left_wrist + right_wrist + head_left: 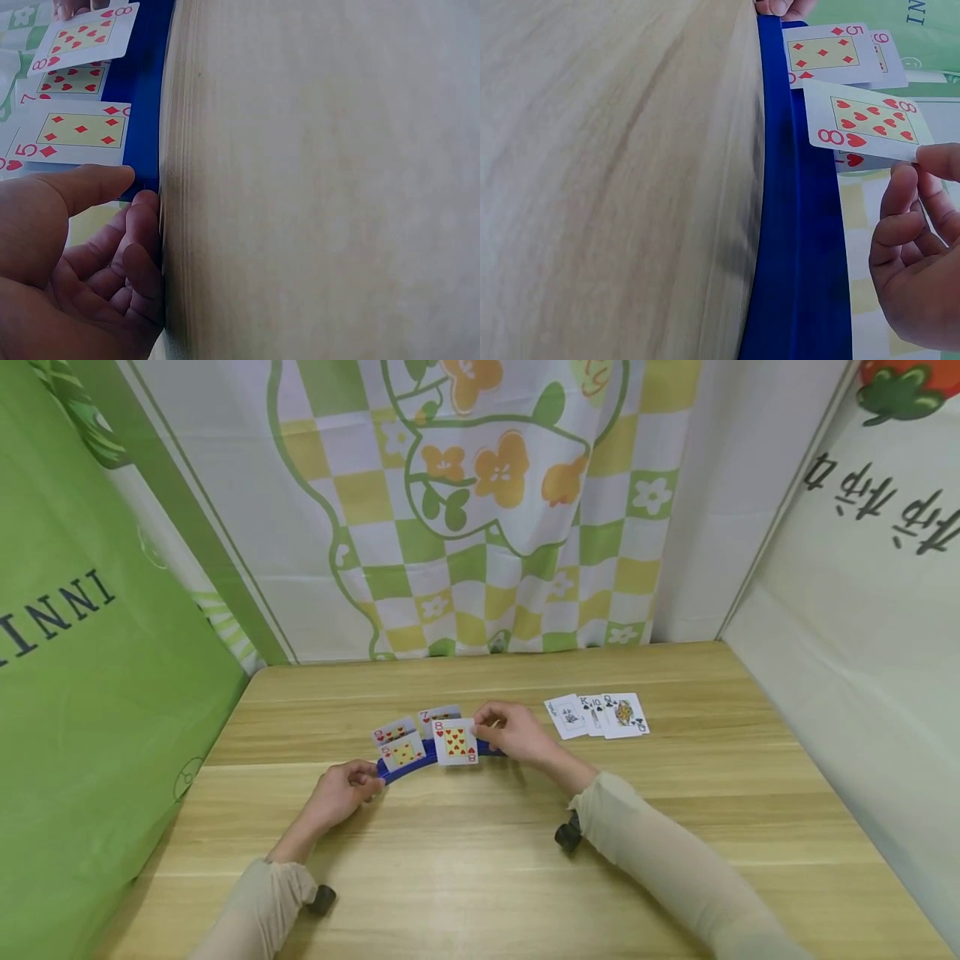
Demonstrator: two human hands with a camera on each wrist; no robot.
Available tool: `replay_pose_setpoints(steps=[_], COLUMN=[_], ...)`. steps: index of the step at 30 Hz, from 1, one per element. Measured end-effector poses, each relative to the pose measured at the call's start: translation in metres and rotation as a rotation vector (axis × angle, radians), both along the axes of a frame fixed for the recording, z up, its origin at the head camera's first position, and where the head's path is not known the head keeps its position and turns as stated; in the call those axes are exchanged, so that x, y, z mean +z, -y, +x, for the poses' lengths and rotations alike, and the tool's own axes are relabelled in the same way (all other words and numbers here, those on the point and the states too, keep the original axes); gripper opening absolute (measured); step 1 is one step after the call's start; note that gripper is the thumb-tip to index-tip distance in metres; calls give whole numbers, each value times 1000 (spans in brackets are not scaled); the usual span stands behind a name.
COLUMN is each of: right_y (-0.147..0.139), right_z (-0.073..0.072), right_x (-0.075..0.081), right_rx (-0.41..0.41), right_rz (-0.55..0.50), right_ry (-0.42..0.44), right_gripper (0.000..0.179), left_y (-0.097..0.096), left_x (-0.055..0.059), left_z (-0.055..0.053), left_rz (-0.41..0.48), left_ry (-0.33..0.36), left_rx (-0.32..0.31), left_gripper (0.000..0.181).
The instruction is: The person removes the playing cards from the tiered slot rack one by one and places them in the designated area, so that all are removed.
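Observation:
A curved blue card holder (pixel 411 767) stands on the table, and my left hand (pixel 341 795) grips its left end between thumb and fingers. In its front row is the five of diamonds (pixel 405 752). Behind that stand a nine of hearts (pixel 391 732) and, further right, a seven of hearts (pixel 442 713). My right hand (pixel 513 732) pinches the eight of hearts (pixel 866 120) by one edge, between thumb and fingers. This card is tilted over the holder's front, overlapping the seven in both wrist views.
Right of the holder, several overlapping cards lie face up on the wooden table (pixel 480 877), with the queen of clubs (pixel 624 716) on top and a king (pixel 587 703) and ten among them. Printed curtains (pixel 510 577) hang along the table's back and sides.

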State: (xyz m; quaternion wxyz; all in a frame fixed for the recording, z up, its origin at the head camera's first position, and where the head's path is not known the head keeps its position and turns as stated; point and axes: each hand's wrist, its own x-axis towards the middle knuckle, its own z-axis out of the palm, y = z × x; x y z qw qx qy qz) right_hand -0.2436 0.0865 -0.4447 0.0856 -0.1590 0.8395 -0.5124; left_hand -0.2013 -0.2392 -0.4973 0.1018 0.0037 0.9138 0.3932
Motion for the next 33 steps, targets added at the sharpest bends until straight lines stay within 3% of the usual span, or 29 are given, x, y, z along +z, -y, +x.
replay_pose_setpoints(steps=[6, 15, 33], right_y=[-7, -18, -43], right_z=[2, 1, 5], right_x=[4, 5, 9], right_rx=[-22, -41, -74], right_rz=[13, 4, 0], right_ry=[24, -14, 43], right_gripper=[11, 11, 17], left_y=[0, -1, 0], left_x=[2, 2, 2], left_z=[0, 1, 1], left_rz=[-5, 2, -1], left_ry=[-1, -4, -23], left_rx=[-7, -5, -7], left_gripper=[36, 35, 33])
